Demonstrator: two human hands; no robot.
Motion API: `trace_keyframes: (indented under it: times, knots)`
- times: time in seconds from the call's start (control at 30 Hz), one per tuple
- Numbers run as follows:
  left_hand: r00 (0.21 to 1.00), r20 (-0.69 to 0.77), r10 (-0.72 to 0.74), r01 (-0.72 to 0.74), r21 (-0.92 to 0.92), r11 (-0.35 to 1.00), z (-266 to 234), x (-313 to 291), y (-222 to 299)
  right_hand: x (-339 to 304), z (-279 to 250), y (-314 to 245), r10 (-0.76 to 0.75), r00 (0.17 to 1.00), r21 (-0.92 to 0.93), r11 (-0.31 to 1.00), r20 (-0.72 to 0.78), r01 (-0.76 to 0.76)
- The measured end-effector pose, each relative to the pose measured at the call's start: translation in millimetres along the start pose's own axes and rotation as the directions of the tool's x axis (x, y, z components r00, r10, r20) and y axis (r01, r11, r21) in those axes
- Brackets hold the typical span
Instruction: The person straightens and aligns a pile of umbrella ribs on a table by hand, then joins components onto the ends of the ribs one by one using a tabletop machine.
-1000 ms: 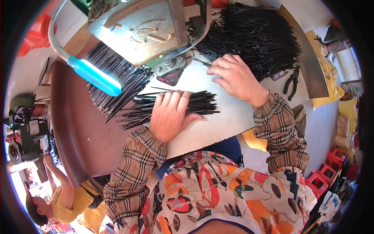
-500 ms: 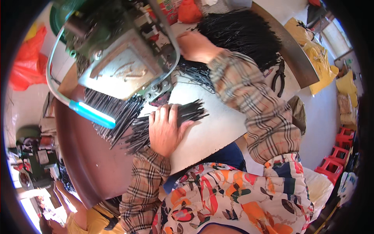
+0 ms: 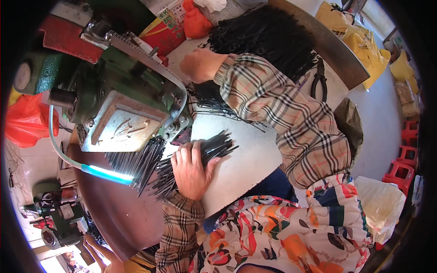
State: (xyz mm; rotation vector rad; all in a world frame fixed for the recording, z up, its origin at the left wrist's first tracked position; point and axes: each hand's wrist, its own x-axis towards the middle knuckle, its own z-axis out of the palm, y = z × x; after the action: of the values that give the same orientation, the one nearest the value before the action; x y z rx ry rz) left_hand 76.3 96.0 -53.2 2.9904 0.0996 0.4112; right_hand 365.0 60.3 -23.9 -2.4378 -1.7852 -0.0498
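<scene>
A bundle of black rods (image 3: pixel 221 144) is held down near the centre of the frame by the left hand (image 3: pixel 190 175). The fingers are laid over the top of the rods and the thumb is spread along their lower right side; rod ends are seen on both sides of the hand.

The right hand (image 3: pixel 200 66) is seen in the upper middle of the frame, just beside the dark machine (image 3: pixel 114 68) and left of a large pile of black strands (image 3: pixel 264 41). It is blurred and its fingertips are hidden, so whether anything is gripped cannot be told. Thin loose strands (image 3: pixel 218 108) are spread below that forearm on the pale desk (image 3: pixel 248 145).

A second stack of black rods (image 3: pixel 143 159) is set left of the held bundle, partly covered by the machine, and is lit by a blue-cased lamp (image 3: pixel 107 174). Black-handled pliers (image 3: pixel 320 82) are placed right of the large pile. A red plastic bag (image 3: pixel 195 20) is seen at the top.
</scene>
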Motion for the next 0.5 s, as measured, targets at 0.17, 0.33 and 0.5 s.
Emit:
trace_keyframes:
  times: [0.17, 0.33, 0.5]
  knots:
    - [0.999, 0.000, 0.038, -0.038, -0.038, 0.999, 6.0, 7.9, 13.9, -0.8, 29.1, 24.3, 0.005, 0.999, 0.211, 0.978, -0.047, 0.005]
    - [1.000, 0.006, 0.006, -0.006, -0.008, 1.000, 0.4, 3.6, 6.4, 11.2, -1.7, 6.4, 0.076, 0.971, 0.042, 0.995, 0.227, -0.087]
    - [1.000, 0.009, -0.008, 0.008, 0.007, 1.000, -0.8, 1.5, 1.0, 19.8, -15.6, 14.6, 0.243, 0.969, 0.078, 0.966, 0.033, -0.245]
